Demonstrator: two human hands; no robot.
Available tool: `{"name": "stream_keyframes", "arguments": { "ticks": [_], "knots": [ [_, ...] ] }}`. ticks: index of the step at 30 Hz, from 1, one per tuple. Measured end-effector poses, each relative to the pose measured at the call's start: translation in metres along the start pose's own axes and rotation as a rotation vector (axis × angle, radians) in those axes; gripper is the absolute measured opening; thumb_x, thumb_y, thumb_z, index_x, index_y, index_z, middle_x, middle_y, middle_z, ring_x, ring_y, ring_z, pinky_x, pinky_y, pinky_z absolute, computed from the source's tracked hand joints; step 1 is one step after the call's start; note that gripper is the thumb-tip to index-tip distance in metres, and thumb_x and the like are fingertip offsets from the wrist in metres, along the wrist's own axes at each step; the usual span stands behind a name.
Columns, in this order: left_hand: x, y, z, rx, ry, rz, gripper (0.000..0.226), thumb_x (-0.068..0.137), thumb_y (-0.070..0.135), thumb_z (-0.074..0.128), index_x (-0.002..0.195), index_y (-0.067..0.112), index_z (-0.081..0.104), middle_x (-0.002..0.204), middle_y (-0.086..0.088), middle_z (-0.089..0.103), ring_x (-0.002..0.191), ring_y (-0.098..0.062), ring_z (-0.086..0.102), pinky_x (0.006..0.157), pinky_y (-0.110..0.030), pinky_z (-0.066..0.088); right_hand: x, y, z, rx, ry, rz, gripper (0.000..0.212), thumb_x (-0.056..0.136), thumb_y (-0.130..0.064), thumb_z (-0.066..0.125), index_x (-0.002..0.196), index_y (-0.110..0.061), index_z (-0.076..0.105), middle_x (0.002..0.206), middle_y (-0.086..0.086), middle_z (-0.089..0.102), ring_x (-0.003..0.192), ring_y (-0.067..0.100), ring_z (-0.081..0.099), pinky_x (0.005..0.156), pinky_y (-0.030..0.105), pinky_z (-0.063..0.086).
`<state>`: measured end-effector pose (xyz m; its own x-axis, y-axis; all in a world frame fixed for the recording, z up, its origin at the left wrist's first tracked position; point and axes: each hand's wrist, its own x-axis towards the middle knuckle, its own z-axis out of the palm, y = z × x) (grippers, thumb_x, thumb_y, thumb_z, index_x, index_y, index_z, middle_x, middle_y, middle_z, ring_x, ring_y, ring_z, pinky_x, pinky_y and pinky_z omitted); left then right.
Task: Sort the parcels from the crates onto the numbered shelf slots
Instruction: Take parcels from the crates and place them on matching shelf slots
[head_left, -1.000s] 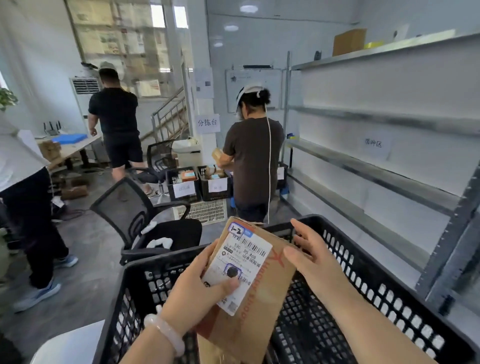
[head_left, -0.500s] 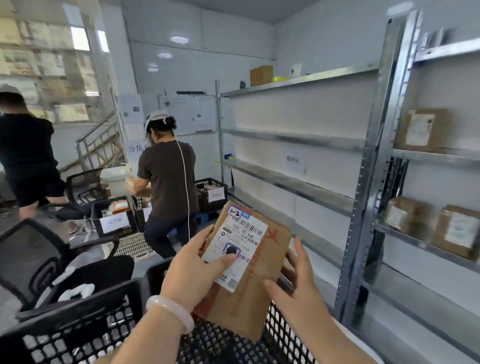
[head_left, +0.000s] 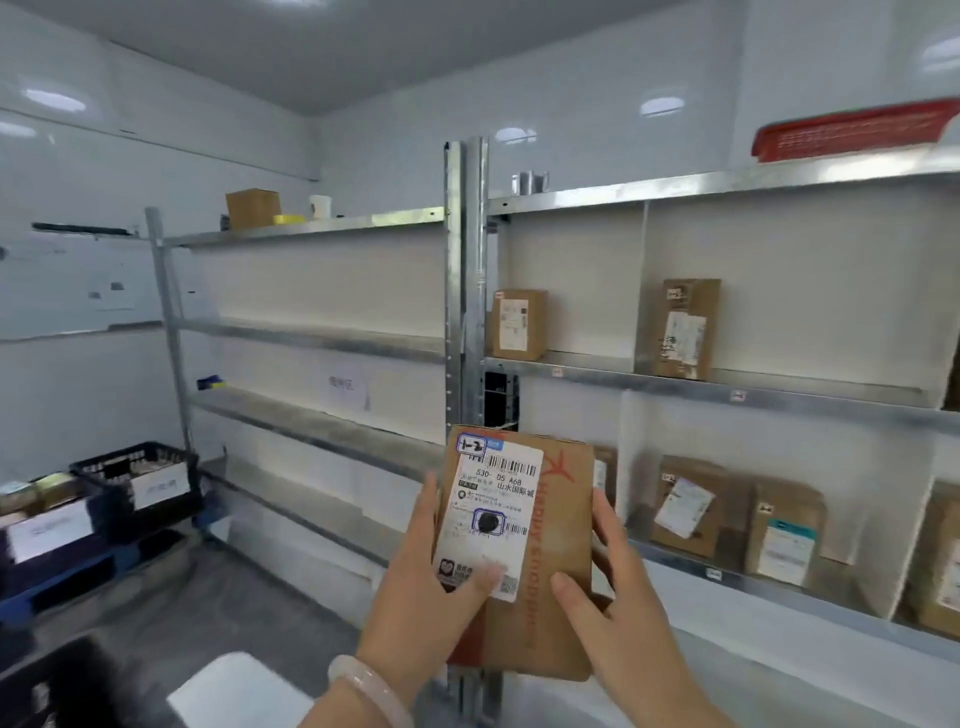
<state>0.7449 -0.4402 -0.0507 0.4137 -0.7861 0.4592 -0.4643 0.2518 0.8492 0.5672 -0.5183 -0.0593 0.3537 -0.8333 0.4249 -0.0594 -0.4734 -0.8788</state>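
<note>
Steel shelves (head_left: 727, 387) filled the frame's right as a left hand (head_left: 431, 577) and right hand (head_left: 618, 592) gripped a labelled parcel (head_left: 519, 545) at lower centre; misreading its handwritten code could put it in the wrong slot.

The parcel (head_left: 540, 561) at 6 o'clock is brown cardboard with orange-red print and a white label (head_left: 485, 519) striped with black barcodes, a blue-outlined box at its top corner. A pale, milky bracelet (head_left: 371, 688) circles the left wrist. At 1 o'clock sits a red tray (head_left: 852, 130) on silver-grey shelving (head_left: 727, 387). Brown boxes (head_left: 519, 325) with white labels fill the shelves at 3 o'clock. At 9 o'clock, black crates (head_left: 137, 483) carry white paper tags.
</note>
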Motion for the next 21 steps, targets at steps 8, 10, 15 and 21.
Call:
{"name": "stream_keyframes", "arguments": {
  "ticks": [8,10,15,21],
  "knots": [
    [0.052,0.031,0.154,-0.044,-0.135,0.172,0.079,0.091,0.040,0.064,0.136,0.076,0.009,0.149,0.029,0.031,0.138,0.002,0.031,0.115,-0.039,0.036,0.034,0.033,-0.135,-0.156,0.256,-0.023,0.076,0.089,-0.031,0.063,0.129,-0.075,0.016,0.134,-0.033,0.033,0.118,-0.009,0.042,0.072,0.013,0.050],
    [0.065,0.033,0.178,-0.056,-0.185,0.206,0.075,0.090,0.045,0.060,0.138,0.073,0.011,0.151,0.025,0.030,0.141,0.000,0.028,0.116,-0.041,0.035,0.041,0.038,-0.156,-0.169,0.284,-0.030,0.076,0.090,-0.029,0.063,0.126,-0.077,0.017,0.135,-0.032,0.034,0.121,-0.006,0.042,0.092,0.031,0.052],
    [0.103,0.030,0.230,-0.058,-0.308,0.295,0.080,0.088,0.043,0.067,0.137,0.074,0.012,0.157,0.019,0.020,0.143,0.007,0.017,0.111,-0.009,0.026,0.065,0.055,-0.195,-0.219,0.355,-0.015,0.082,0.089,-0.021,0.065,0.119,-0.081,0.019,0.132,-0.033,0.038,0.119,-0.011,0.042,0.097,0.031,0.048],
    [0.162,0.019,0.290,-0.142,-0.363,0.335,0.090,0.079,0.033,0.080,0.137,0.071,0.023,0.147,0.031,0.023,0.130,0.016,0.030,0.106,-0.009,0.034,0.113,0.083,-0.236,-0.322,0.414,-0.054,0.073,0.089,-0.027,0.064,0.136,-0.067,0.023,0.133,-0.040,0.034,0.126,-0.010,0.038,0.099,0.037,0.049]
  ]
}}
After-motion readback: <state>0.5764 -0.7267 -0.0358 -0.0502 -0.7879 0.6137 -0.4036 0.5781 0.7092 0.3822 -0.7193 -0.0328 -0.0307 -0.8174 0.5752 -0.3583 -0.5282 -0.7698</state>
